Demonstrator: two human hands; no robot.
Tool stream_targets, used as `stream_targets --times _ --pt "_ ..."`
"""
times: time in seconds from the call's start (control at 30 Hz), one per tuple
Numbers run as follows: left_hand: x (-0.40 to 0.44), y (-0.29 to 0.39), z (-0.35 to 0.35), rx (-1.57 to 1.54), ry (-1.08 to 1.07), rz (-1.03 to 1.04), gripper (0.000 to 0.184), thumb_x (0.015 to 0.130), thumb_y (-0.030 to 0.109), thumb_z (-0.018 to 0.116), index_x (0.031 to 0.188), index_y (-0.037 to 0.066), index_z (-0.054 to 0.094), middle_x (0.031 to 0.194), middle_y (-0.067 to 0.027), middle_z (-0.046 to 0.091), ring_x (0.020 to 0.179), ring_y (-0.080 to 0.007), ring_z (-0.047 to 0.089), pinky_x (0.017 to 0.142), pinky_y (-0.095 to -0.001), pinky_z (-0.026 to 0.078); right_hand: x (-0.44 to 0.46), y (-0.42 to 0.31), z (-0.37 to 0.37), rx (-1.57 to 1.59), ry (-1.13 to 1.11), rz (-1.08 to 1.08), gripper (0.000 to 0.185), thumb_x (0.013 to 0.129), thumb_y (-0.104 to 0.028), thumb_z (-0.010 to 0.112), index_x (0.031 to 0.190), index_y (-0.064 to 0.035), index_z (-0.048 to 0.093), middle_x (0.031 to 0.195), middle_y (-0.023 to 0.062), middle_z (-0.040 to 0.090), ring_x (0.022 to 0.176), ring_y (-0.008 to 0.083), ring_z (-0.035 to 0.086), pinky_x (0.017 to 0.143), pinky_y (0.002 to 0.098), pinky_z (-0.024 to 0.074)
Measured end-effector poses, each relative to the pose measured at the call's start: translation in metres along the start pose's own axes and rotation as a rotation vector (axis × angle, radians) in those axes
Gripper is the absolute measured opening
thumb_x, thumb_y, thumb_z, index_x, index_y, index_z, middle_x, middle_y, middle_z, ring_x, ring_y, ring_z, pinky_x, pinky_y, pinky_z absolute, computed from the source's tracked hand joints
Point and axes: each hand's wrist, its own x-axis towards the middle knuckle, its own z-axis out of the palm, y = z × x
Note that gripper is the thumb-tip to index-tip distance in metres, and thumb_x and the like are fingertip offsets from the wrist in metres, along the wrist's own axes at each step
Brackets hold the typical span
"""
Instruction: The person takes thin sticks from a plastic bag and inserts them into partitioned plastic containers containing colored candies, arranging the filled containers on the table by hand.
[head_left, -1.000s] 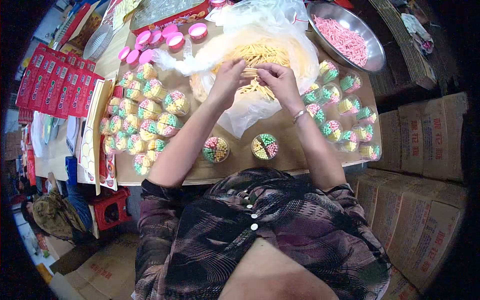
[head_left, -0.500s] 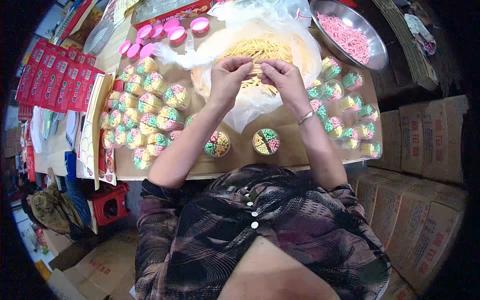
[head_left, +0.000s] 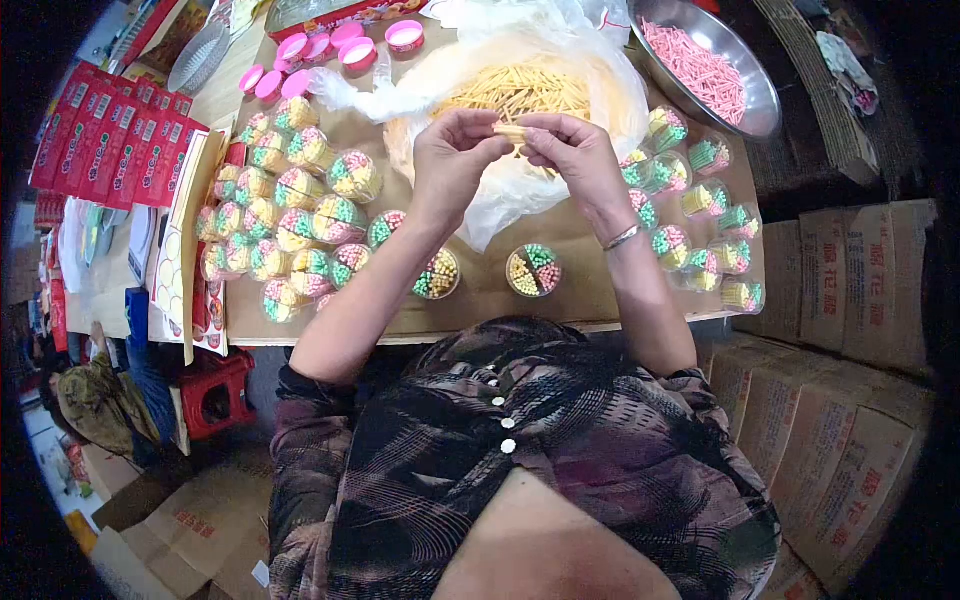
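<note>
Above an open clear plastic bag (head_left: 495, 215) heaped with thin yellow sticks (head_left: 525, 90), both hands are raised close together. A small bundle of yellow sticks (head_left: 511, 133) lies level between them. My left hand (head_left: 455, 155) pinches one end between thumb and fingers. The other end sits in the closed fingertips of my right hand (head_left: 575, 155), which has a bracelet on its wrist. Nearer my body stands a round clear cup (head_left: 533, 270) filled with yellow, green and pink sticks in separate sections. A similar cup (head_left: 437, 275) is partly behind my left forearm.
Several filled cups (head_left: 300, 190) crowd the table's left, with more filled cups (head_left: 705, 200) on the right. Pink lids (head_left: 357, 52) lie at the back left. A metal bowl (head_left: 765, 105) of pink sticks stands back right. Cardboard boxes (head_left: 850, 270) flank the table; a person (head_left: 95, 405) is at far left.
The bundle of yellow sticks stays between my fingertips while my fingers shift slightly on it. The view has moved a little; the cups stay in place.
</note>
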Motion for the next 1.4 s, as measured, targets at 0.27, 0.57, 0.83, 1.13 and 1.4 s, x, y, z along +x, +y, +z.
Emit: stream_targets --times 0.27,0.57,0.83,1.13,1.4 --pt "-0.002 0.005 0.001 -0.006 0.013 0.009 0.033 0.077 -0.006 0.065 0.108 -0.002 0.058 0.081 -0.0059 0.06 0.073 -0.0119 0.059 0.068 -0.0196 0.05 -0.007 -0.008 0.004 0.007 -0.023 0.016 0.018 0.086 -0.005 0.064 0.102 0.0021 0.067 0.079 0.008 0.067 0.071 0.01 0.065 0.065 0.018 0.052" --pt "-0.003 0.008 0.001 -0.026 0.034 0.031 0.032 0.079 -0.006 0.064 0.11 -0.002 0.058 0.082 -0.0056 0.06 0.073 -0.0115 0.059 0.068 -0.0198 0.05 -0.009 -0.012 0.007 0.015 -0.029 0.011 0.018 0.087 -0.005 0.063 0.103 0.0021 0.066 0.079 0.0083 0.068 0.071 0.0105 0.065 0.064 0.0185 0.0517" --pt "-0.013 0.022 -0.002 0.053 -0.04 -0.02 0.039 0.079 -0.002 0.064 0.117 -0.003 0.053 0.094 -0.0117 0.062 0.08 -0.0161 0.061 0.074 -0.0238 0.051 -0.013 -0.012 0.01 -0.083 -0.049 -0.07 0.019 0.086 -0.006 0.065 0.103 0.0018 0.067 0.079 0.0077 0.068 0.071 0.0109 0.065 0.065 0.018 0.0508" --pt "-0.098 -0.042 -0.011 0.693 -0.335 0.05 0.062 0.07 0.004 0.072 0.126 -0.003 0.046 0.117 -0.0186 0.054 0.102 -0.0268 0.056 0.089 -0.0327 0.048 -0.05 0.003 -0.031 -0.225 0.048 0.039 0.019 0.085 -0.006 0.066 0.104 -0.0002 0.068 0.08 0.0058 0.068 0.072 0.0095 0.064 0.066 0.0168 0.0498" --pt "-0.093 -0.077 -0.009 0.524 -0.521 0.048 0.075 0.068 0.011 0.08 0.127 -0.002 0.036 0.119 -0.0213 0.049 0.106 -0.0288 0.056 0.094 -0.0355 0.049 -0.074 0.008 -0.034 -0.195 0.1 0.105 0.018 0.084 -0.005 0.067 0.102 -0.0005 0.069 0.078 0.0052 0.068 0.069 0.0074 0.061 0.064 0.016 0.0478"
